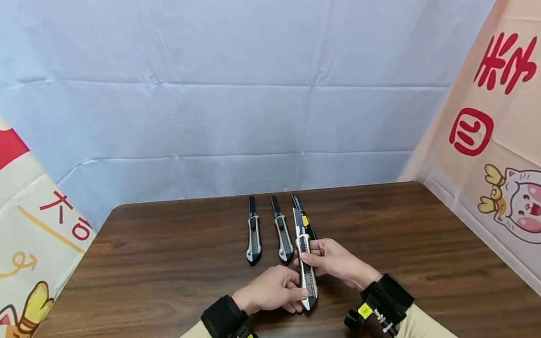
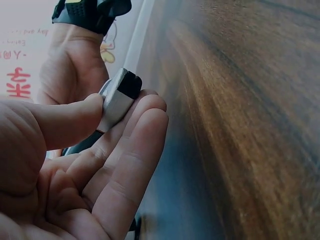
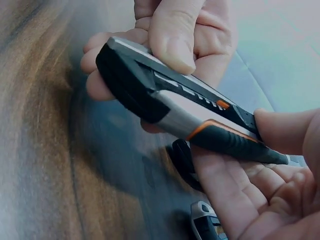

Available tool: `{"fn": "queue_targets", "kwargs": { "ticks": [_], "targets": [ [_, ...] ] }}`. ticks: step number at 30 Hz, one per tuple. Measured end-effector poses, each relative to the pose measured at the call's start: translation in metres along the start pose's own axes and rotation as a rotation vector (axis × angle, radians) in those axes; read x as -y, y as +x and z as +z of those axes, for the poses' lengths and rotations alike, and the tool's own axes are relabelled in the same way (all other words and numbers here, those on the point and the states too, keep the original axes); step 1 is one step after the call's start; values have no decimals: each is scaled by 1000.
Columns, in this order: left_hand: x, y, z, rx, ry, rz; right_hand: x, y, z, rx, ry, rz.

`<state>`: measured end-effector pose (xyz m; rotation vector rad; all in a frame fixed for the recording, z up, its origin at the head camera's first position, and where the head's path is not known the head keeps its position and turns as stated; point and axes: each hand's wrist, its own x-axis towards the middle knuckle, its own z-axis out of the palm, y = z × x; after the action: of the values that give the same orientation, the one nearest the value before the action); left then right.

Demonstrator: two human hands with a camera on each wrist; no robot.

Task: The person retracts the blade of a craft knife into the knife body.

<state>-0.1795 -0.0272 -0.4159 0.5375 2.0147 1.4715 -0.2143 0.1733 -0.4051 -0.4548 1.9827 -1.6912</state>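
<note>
The utility knife (image 1: 306,271), silver and black with an orange trim line that shows in the right wrist view, is held just above the near middle of the wooden table (image 1: 155,271), its blade end pointing away from the person. The left hand (image 1: 271,290) pinches the rear end of the handle between thumb and curled fingers; in the left wrist view the black butt cap sits against the fingertips (image 2: 150,107) with the thumb pressed on the silver side. The right hand (image 1: 335,261) grips the front part of the handle, fingers curled under it and the thumb lying on top near the slider. Just beyond the hands, three more knives lie on the table, side by side and pointing the same way: a grey-and-black knife (image 1: 253,237) on the left, a second one (image 1: 282,236) in the middle, and a dark knife with a yellow slider (image 1: 304,219) partly hidden behind the held one. A pale blue cloth (image 1: 246,87) hangs behind the table, with printed banners (image 1: 508,136) at both sides.
</note>
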Motion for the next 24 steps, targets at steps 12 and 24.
{"fn": "queue_targets", "kwargs": {
  "ticks": [12,24],
  "targets": [
    [-1,1,0,-18,-18,25,-5,5,-3,-53,13,81],
    [-3,4,0,-48,-73,6,-2,10,2,-66,-18,27]
  ]
}}
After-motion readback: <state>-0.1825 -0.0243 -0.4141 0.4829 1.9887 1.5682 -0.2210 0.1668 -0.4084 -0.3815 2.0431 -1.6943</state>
